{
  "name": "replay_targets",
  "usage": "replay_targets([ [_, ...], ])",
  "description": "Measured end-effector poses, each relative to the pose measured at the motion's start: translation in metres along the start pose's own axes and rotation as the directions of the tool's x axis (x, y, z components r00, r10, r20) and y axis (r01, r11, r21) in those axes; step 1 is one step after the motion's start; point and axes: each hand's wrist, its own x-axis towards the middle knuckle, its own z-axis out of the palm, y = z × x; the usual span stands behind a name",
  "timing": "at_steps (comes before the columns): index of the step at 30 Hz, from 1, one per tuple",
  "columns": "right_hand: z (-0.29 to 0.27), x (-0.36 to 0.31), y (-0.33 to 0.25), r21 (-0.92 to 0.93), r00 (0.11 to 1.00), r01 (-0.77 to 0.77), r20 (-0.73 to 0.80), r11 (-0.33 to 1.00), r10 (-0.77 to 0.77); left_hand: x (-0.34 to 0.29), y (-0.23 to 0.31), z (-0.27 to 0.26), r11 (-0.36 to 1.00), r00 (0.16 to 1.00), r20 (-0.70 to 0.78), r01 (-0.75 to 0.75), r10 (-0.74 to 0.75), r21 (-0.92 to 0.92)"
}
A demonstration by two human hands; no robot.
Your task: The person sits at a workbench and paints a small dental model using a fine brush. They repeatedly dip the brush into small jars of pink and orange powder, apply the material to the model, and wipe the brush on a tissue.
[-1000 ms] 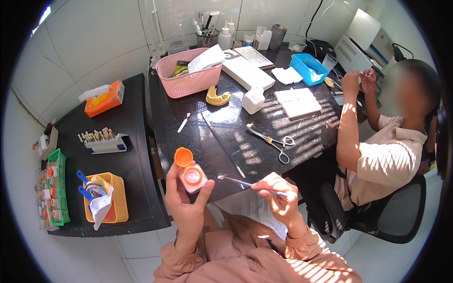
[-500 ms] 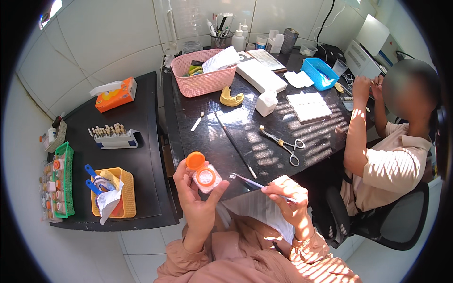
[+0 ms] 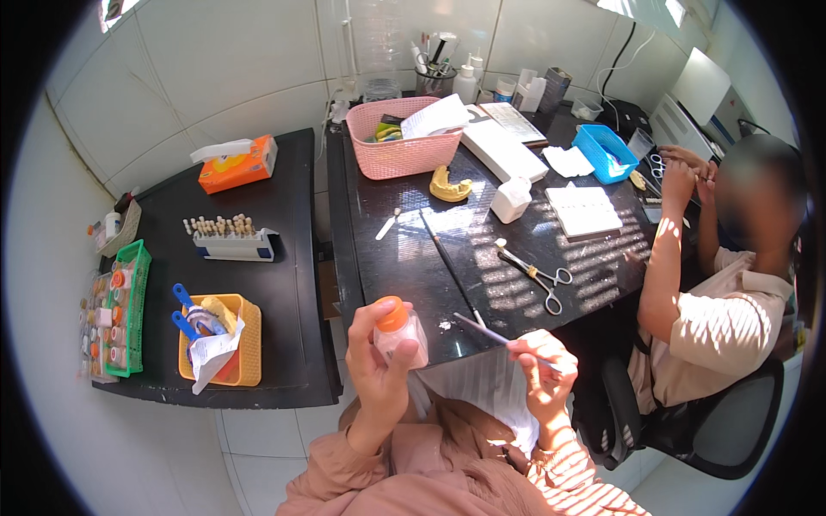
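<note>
Left hand now gripping a small orange-capped jar, lid closed where it stood open a moment earlier, above the near worktop edge; right hand fingers pinching a thin brush, suggesting loading is finished.

small clear jar with orange cap seated on top, pale pinkish contents, held upright over the black table's near edge. thin brush-like tool, slender handle, lying near-level, tip pointing left toward the jar, not touching.
</note>
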Motion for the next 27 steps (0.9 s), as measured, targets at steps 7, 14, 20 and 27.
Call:
replay_targets([
  [7,0.017,-0.007,-0.011,0.130,0.961,-0.174,-0.194,0.976,0.197,-0.002,0.006,-0.020,0.968,0.980,-0.035,-0.187,0.195,0.170],
  [14,0.018,-0.004,-0.003,0.111,0.958,-0.208,-0.179,0.972,0.225,-0.013,0.055,-0.091,0.872,0.910,-0.220,-0.231,0.350,0.431],
  [20,0.026,0.005,-0.009,0.133,0.966,-0.173,-0.171,0.976,0.195,0.008,0.109,-0.223,0.676,0.730,-0.416,-0.084,0.542,0.732],
  [27,0.035,0.014,-0.019,0.051,0.963,-0.163,-0.208,0.985,0.170,0.100,0.149,-0.403,0.560,0.701,-0.503,0.177,0.505,0.809],
])
